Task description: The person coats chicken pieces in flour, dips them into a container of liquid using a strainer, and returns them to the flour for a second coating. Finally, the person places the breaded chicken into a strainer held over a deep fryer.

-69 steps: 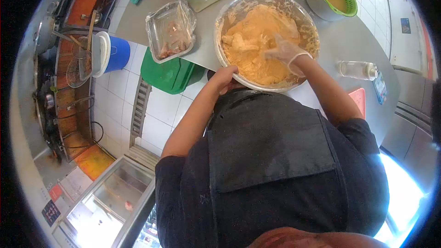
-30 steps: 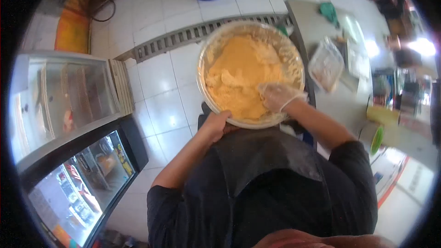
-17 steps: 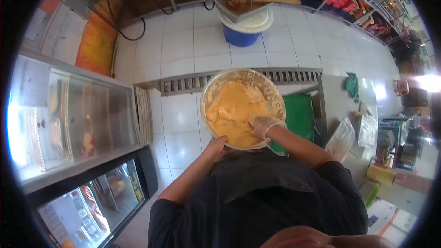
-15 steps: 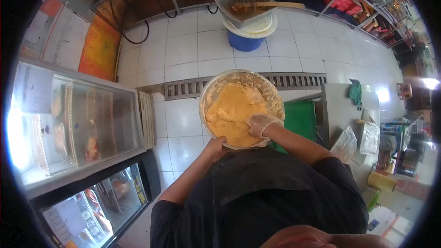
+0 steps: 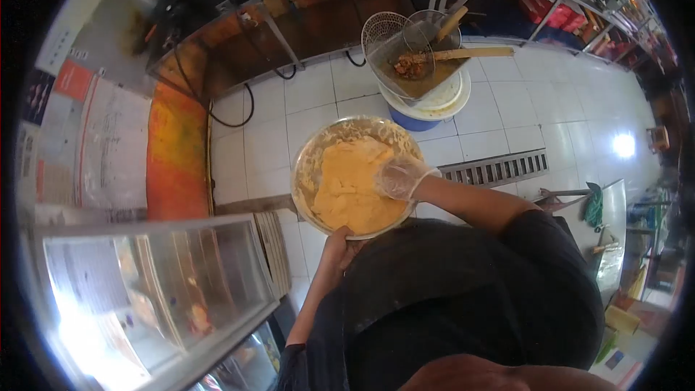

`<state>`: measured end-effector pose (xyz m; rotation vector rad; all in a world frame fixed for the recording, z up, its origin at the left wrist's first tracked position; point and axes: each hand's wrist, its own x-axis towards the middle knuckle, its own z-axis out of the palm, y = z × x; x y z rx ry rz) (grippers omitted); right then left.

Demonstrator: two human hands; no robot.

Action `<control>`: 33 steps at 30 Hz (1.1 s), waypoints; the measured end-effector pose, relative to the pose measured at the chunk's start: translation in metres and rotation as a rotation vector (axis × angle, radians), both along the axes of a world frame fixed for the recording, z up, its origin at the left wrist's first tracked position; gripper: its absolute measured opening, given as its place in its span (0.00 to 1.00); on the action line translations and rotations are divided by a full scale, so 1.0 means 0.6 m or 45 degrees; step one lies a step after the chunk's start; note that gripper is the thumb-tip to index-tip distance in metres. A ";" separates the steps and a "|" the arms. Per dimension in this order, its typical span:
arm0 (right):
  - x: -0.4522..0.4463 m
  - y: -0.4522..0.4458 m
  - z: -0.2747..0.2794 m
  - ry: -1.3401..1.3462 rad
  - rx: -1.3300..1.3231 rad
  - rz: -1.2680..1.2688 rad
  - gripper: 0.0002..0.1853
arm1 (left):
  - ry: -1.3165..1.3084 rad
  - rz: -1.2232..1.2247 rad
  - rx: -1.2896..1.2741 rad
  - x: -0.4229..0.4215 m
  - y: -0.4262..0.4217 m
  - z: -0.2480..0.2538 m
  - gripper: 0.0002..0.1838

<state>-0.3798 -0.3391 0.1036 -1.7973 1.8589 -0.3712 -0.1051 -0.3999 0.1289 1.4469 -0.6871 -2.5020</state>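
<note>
A wide metal bowl [image 5: 300, 206] is held against the front of my body, its inner wall smeared with pale crumbs. Orange-yellow breading powder [image 5: 353, 188] fills much of it, with lumpy pieces coated in it. My left hand [image 5: 339, 247] grips the near rim, thumb over the edge and fingers underneath. Wearing a clear plastic glove, my right hand [image 5: 400, 177] reaches in from the right and touches the powder. Its fingertips point down and are partly hidden, so I cannot tell whether they hold a piece.
Beyond the bowl, a blue bucket [image 5: 414, 120] with a white lid bears a metal pan [image 5: 434, 81], a wire strainer [image 5: 384, 32] and a wooden-handled tool [image 5: 474, 53]. A glass display case [image 5: 166, 297] stands at left. A floor drain grate [image 5: 499, 168] and a metal table [image 5: 612, 239] are at right.
My view has swung, and the bucket and pan now appear nearer the bowl. The right hand has moved toward the far right side of the bowl. The left hand keeps its hold on the rim.
</note>
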 end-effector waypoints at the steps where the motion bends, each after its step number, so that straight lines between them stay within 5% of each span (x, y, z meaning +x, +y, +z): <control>1: -0.021 -0.040 -0.046 -0.032 -0.027 -0.082 0.12 | -0.021 0.012 -0.008 -0.020 -0.047 -0.001 0.24; 4: -0.028 -0.145 0.143 0.108 0.166 -0.034 0.11 | -0.009 -0.097 -0.004 -0.049 -0.167 -0.011 0.23; 7: -0.072 -0.230 0.031 -0.066 -0.557 -0.051 0.11 | 0.018 -0.161 -0.029 -0.099 -0.280 -0.011 0.23; 10: -0.139 -0.310 0.035 0.069 -0.140 0.032 0.12 | -0.018 -0.226 -0.035 -0.162 -0.354 0.050 0.22; 14: -0.188 -0.411 -0.014 0.188 -0.129 0.058 0.13 | -0.024 -0.274 -0.084 -0.223 -0.447 0.079 0.21; 16: -0.209 -0.439 0.100 0.097 -0.150 0.001 0.14 | -0.017 -0.281 -0.085 -0.258 -0.492 0.072 0.21; 19: -0.284 -0.483 0.109 0.178 -0.265 0.196 0.14 | -0.029 -0.189 -0.025 -0.294 -0.551 0.024 0.20; 25: -0.480 -0.534 0.296 0.087 -0.028 -0.301 0.20 | -0.087 -0.150 -0.085 -0.357 -0.647 -0.007 0.21; 27: -0.558 -0.502 0.336 0.715 -0.118 -0.193 0.21 | -0.001 -0.025 -0.061 -0.379 -0.668 0.046 0.23; 30: -0.704 -0.443 0.399 0.677 0.458 -0.622 0.25 | -0.003 0.015 0.039 -0.416 -0.673 0.121 0.25; 31: -0.764 -0.392 0.338 0.916 0.217 -0.688 0.20 | -0.036 0.045 0.046 -0.413 -0.675 0.138 0.25; 33: -0.875 -0.337 0.315 1.281 0.592 -0.763 0.12 | -0.025 -0.044 0.091 -0.411 -0.691 0.148 0.26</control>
